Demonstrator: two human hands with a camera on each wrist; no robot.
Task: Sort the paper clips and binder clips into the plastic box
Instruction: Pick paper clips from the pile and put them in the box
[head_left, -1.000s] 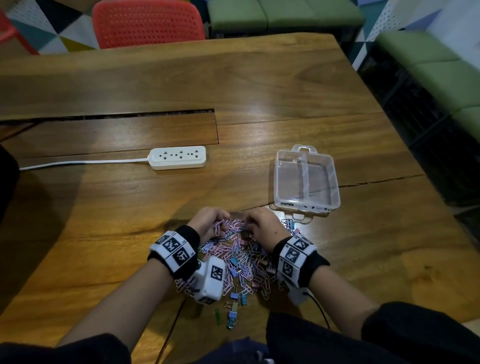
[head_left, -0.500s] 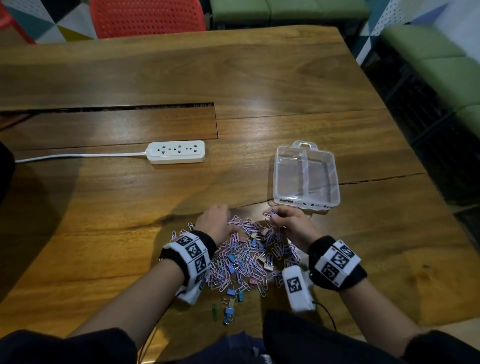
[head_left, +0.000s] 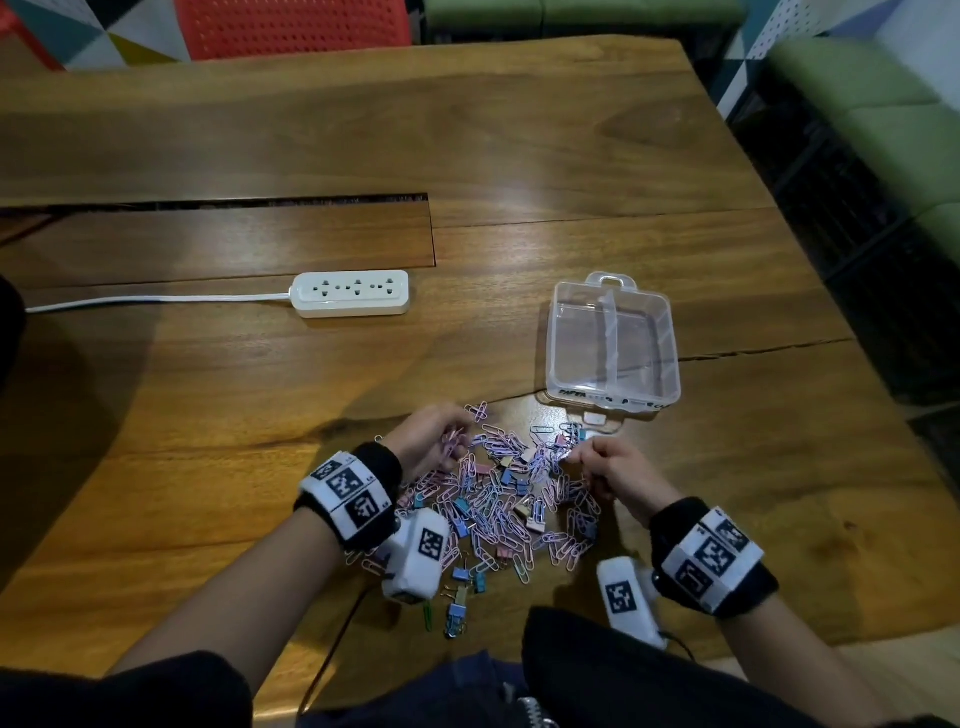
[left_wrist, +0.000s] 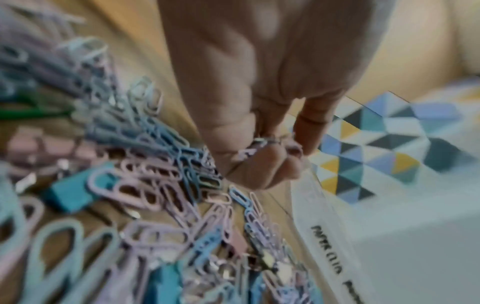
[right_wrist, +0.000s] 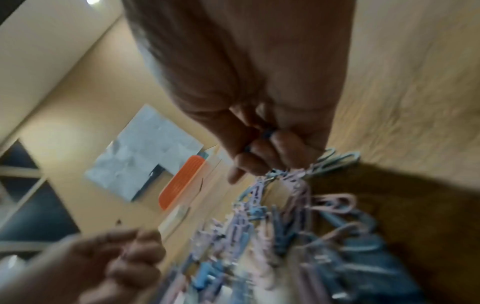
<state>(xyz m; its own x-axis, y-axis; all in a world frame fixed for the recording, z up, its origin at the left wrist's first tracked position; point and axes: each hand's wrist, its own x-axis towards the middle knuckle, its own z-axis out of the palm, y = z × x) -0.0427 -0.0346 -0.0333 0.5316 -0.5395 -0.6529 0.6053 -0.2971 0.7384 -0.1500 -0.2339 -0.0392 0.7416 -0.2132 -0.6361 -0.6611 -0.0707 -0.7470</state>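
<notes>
A heap of pink and blue paper clips (head_left: 498, 499) mixed with small binder clips (head_left: 460, 574) lies on the wooden table (head_left: 260, 389) near its front edge. Behind it to the right stands a clear plastic box (head_left: 613, 343) with two compartments, both bare. My left hand (head_left: 436, 439) sits at the heap's left edge, fingers curled round a few paper clips (left_wrist: 257, 144). At the heap's right edge my right hand (head_left: 602, 467) pinches a bunch of paper clips (right_wrist: 298, 172) that hangs from its fingertips.
A white power strip (head_left: 350, 293) with its cord lies at the left middle of the table. A long slot (head_left: 218, 205) runs across the table behind it. A red chair (head_left: 296, 26) stands beyond the far edge. Green benches (head_left: 883, 104) are at the right.
The hands have drawn apart from the middle of the heap to its two sides. The clips now lie more spread out between them. The right hand has come nearer the box.
</notes>
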